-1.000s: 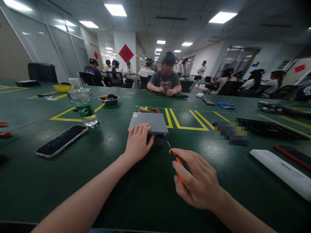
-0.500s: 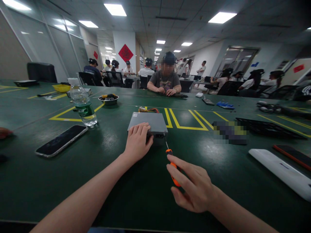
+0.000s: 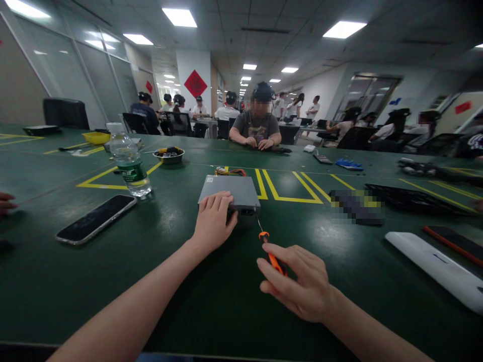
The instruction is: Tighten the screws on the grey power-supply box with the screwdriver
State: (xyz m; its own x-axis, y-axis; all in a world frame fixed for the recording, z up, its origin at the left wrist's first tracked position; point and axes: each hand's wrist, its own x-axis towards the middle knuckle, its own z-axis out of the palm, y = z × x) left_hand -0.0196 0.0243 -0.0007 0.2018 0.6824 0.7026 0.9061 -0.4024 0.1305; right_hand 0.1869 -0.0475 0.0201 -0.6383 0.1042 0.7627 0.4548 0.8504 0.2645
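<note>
Our right hand (image 3: 302, 284) has shifted a little since half a second ago, and the screwdriver (image 3: 277, 264) in it now leans over more, its handle tipped toward the right; our left hand (image 3: 214, 216) has stayed put. We pinch the orange and black handle between thumb and fingers, the palm partly open. The thin shaft runs up to the near right corner of the metal box (image 3: 237, 188), but we cannot make out whether the tip sits in a screw. Our left hand clasps the box's near left edge, fingers together on top and thumb down over the front, hiding much of that face. The box lies flat on the table (image 3: 211, 311) in front of us, with wires (image 3: 234, 172) bunched behind it, mostly hidden by it.

Beyond, to the left, a metal bowl (image 3: 170, 160) holds a yellow-handled tool (image 3: 169, 150) and small dark pieces too jumbled for us to name. We cannot see into the yellow container (image 3: 97, 138) farther off. A capped clear bottle (image 3: 130, 163) stands near the phone (image 3: 96, 219); how full it is we cannot tell. Another person's hand (image 3: 5, 203) is cut off at the left edge. To our right, blurred squares cover part of a dark object (image 3: 354, 208), and the white cover (image 3: 433, 269) runs out of view.
</note>
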